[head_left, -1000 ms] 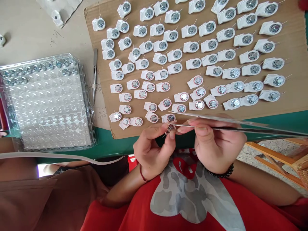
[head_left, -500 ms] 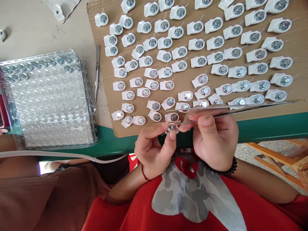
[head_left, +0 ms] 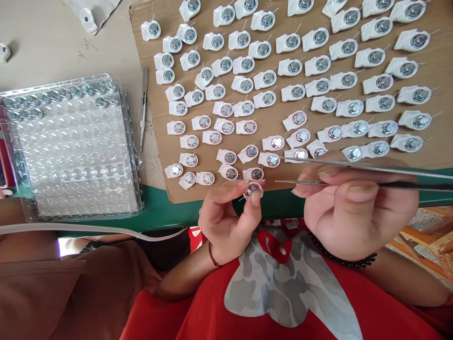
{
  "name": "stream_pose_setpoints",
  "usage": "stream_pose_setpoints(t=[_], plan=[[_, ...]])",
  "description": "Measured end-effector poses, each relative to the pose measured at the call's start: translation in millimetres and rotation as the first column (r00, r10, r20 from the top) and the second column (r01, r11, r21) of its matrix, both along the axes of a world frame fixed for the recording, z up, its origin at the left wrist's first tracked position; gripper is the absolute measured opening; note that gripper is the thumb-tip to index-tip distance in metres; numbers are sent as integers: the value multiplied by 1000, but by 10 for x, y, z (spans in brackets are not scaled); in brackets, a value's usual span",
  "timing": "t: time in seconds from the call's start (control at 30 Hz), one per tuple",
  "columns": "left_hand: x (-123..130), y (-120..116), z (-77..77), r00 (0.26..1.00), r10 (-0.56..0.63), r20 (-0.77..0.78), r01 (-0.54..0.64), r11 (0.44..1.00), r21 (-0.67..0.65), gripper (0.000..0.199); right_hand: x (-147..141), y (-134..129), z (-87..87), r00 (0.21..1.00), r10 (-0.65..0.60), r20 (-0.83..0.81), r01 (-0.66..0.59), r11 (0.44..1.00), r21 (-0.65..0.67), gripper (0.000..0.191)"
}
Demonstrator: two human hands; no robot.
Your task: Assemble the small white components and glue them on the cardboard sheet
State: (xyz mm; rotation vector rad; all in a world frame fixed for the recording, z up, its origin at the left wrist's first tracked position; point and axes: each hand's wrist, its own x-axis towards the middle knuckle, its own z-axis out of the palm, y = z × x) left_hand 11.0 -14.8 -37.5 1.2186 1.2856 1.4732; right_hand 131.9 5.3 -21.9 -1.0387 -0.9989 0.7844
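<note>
Silver and small, the disc (head_left: 252, 189) sits pinched between thumb and forefinger of the left hand (head_left: 228, 219), with a thin wire poking out toward eight o'clock. At three o'clock from it, the right hand (head_left: 357, 215) closes around tweezers (head_left: 339, 163); their tips stand apart from each other and clear of the disc, at two and three o'clock from it. The hands do not touch. From twelve to two o'clock lies cardboard (head_left: 271, 114), bearing rows of white tabs (head_left: 236, 126) topped with silver discs, many trailing fine wires. At ten o'clock a slim metal tool (head_left: 143, 111) rests beside the cardboard's edge; at nine, a clear tray (head_left: 81, 189) holds shiny pieces in its far rows. Brown clothing (head_left: 106, 278) of another person fills eight o'clock, and a red shirt (head_left: 198, 307) six.
</note>
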Motion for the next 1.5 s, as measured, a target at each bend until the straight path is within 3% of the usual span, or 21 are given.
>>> stream_pose_setpoints(t=[0.07, 0.13, 0.2, 0.33, 0.5, 0.83, 1.37, 1.5], plan=[[-4, -1, 8, 1000, 2, -10, -2, 1000, -1, 28, 40, -21, 13, 995, 72, 73, -73, 997, 12, 16], [-1, 0, 17, 1000, 9, -26, -9, 1000, -10, 25, 80, -48, 40, 967, 216, 134, -208, 976, -67, 24], [2, 3, 21, 999, 19, -49, -20, 1000, -16, 22, 97, -64, 66, 944, 275, 183, -252, 957, -143, 34], [-2, -1, 5, 995, 53, -83, -52, 999, 13, 23, 51, -48, 66, 950, 188, 250, -158, 978, -133, 34], [-33, -16, -27, 994, 35, -102, -31, 999, 35, 31, -7, -35, 46, 943, 309, 120, -269, 925, -267, 30], [-62, 9, -34, 986, -35, -161, 53, 992, 111, 38, -1, 26, 124, 929, 369, -26, -349, 850, -394, 14], [-75, 8, -63, 987, -85, -134, 103, 986, 132, 36, 119, 110, 100, 896, 442, -47, -422, 813, -401, 16], [-64, -8, -37, 992, -89, -85, 94, 994, 59, 31, 79, 97, 95, 915, 398, -68, -395, 845, -362, 10]])
